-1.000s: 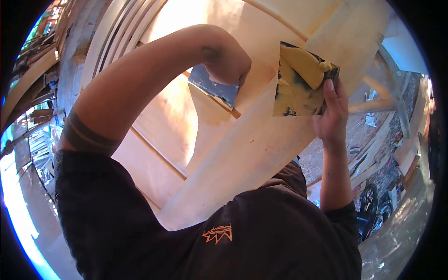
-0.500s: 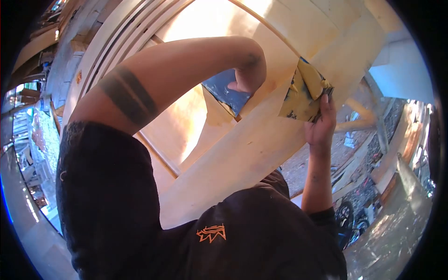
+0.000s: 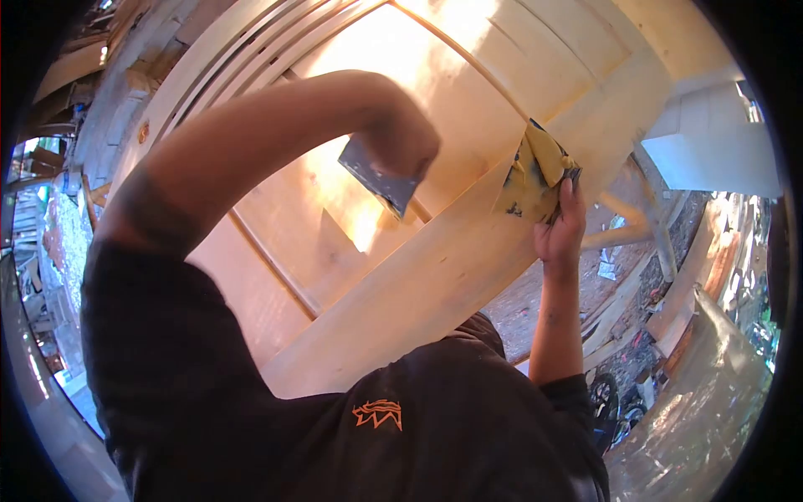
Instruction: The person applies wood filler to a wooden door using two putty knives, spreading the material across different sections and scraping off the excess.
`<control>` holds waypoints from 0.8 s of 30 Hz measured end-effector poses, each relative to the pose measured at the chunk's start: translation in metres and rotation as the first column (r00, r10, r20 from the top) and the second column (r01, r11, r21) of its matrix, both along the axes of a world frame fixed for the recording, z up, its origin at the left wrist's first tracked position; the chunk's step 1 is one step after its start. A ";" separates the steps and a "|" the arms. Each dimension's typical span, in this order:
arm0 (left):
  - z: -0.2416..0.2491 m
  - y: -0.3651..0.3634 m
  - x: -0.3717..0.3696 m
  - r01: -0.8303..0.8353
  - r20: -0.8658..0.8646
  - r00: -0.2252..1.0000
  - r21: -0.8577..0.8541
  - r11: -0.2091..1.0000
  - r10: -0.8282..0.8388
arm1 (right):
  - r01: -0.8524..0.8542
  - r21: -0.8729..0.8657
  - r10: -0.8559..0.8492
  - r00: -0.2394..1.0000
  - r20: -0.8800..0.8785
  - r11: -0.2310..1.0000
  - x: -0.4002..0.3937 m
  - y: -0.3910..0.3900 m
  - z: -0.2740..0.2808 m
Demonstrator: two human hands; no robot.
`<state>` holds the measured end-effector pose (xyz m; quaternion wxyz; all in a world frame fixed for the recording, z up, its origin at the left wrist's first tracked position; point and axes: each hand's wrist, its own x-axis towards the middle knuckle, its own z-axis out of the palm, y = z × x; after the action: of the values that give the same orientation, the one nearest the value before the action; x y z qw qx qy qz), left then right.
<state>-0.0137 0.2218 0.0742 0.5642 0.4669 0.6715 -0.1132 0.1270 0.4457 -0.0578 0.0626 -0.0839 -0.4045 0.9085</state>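
My left hand (image 3: 403, 153) is blurred and bent down at the wrist over the pale wooden panel (image 3: 468, 100). Its fingers are closed on a blue-grey flat blade (image 3: 376, 181), whose lower edge carries some yellowish paste and lies at or close to the panel; contact is unclear. To the right, my right hand (image 3: 562, 224) holds a thin plate (image 3: 523, 180) smeared with yellow paste and dark patches. A thick yellow lump (image 3: 546, 155) sits along the plate's upper right side. The thumb shows in front, and the other fingers are mostly hidden.
A broad wooden rail (image 3: 401, 297) crosses diagonally before my body. Curved slats (image 3: 242, 63) run along the upper left. Loose boards and debris (image 3: 619, 309) lie at the lower right, near a dark wheel (image 3: 604, 400). A pale sheet (image 3: 711, 159) stands at the right.
My left hand has swept left across the panel with the blade. My right hand and the plate appear slightly lower and farther left, while the whole view has shifted a little.
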 end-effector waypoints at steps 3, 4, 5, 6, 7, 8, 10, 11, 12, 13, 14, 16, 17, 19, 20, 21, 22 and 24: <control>-0.010 -0.072 0.047 -0.246 -0.106 0.933 0.508 0.826 0.343 | -0.027 0.005 0.027 1.000 -0.001 1.000 0.000 0.003 -0.001; -0.011 -0.081 0.067 -0.220 -0.169 0.913 0.567 0.794 0.372 | -0.021 -0.001 0.021 1.000 -0.001 1.000 0.000 0.002 -0.001; -0.011 -0.087 0.087 -0.188 -0.225 0.886 0.624 0.759 0.405 | -0.015 -0.005 0.015 1.000 -0.001 1.000 0.000 0.001 0.000; -0.012 -0.089 0.105 -0.233 -0.248 0.834 0.651 0.722 0.493 | -0.009 -0.005 0.009 1.000 0.000 1.000 0.000 0.001 0.001; -0.017 -0.091 0.116 -0.243 -0.260 0.794 0.694 0.678 0.550 | 0.001 0.020 -0.001 1.000 0.000 1.000 0.001 0.000 0.003; -0.023 -0.091 0.128 -0.214 -0.321 0.732 0.730 0.649 0.602 | 0.010 0.047 -0.010 1.000 0.000 0.999 0.000 -0.001 0.004; -0.035 -0.089 0.141 -0.186 -0.386 0.622 0.772 0.608 0.681 | 0.017 0.078 -0.017 1.000 0.006 0.997 0.000 -0.001 0.005; -0.041 -0.085 0.145 -0.189 -0.400 0.583 0.780 0.596 0.708 | 0.017 0.080 -0.018 1.000 0.010 0.997 0.000 -0.001 0.005; -0.046 -0.081 0.149 -0.191 -0.413 0.542 0.788 0.585 0.732 | 0.018 0.081 -0.019 1.000 0.014 0.997 0.000 0.000 0.004; -0.054 -0.076 0.156 -0.165 -0.432 0.554 0.781 0.602 0.712 | 0.017 0.081 -0.019 1.000 0.019 0.997 0.000 0.001 0.003; -0.061 -0.072 0.164 -0.139 -0.451 0.564 0.773 0.618 0.692 | 0.015 0.080 -0.017 1.000 0.025 0.997 0.000 0.002 0.001; -0.060 -0.075 0.170 -0.148 -0.413 0.584 0.793 0.591 0.699 | 0.012 0.086 -0.015 0.999 0.030 0.996 0.000 0.003 -0.001; -0.054 -0.083 0.166 -0.172 -0.398 0.658 0.747 0.642 0.639 | 0.012 0.095 -0.015 0.999 0.029 0.995 -0.001 0.004 -0.002; -0.035 -0.093 0.150 -0.196 -0.348 0.787 0.642 0.741 0.509 | 0.018 0.099 -0.020 0.999 0.027 0.995 -0.001 0.006 -0.003; -0.032 -0.093 0.146 -0.168 -0.399 0.763 0.637 0.752 0.508 | 0.022 0.091 -0.025 0.999 0.025 0.996 -0.002 0.006 -0.004; -0.034 -0.092 0.143 -0.148 -0.414 0.719 0.694 0.705 0.558 | 0.029 0.079 -0.032 0.999 0.028 0.996 -0.002 0.004 -0.004; -0.041 -0.089 0.140 -0.120 -0.421 0.678 0.745 0.656 0.602 | 0.020 0.069 -0.022 0.999 0.024 0.997 -0.001 0.003 -0.005; -0.048 -0.083 0.138 -0.088 -0.415 0.677 0.774 0.627 0.608 | 0.010 0.056 -0.011 1.000 0.019 0.998 0.000 0.003 -0.002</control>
<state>0.1247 0.1384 0.0263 0.0870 0.4236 0.8941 0.1169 0.1265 0.4491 -0.0596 0.0658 -0.0931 -0.4298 0.8957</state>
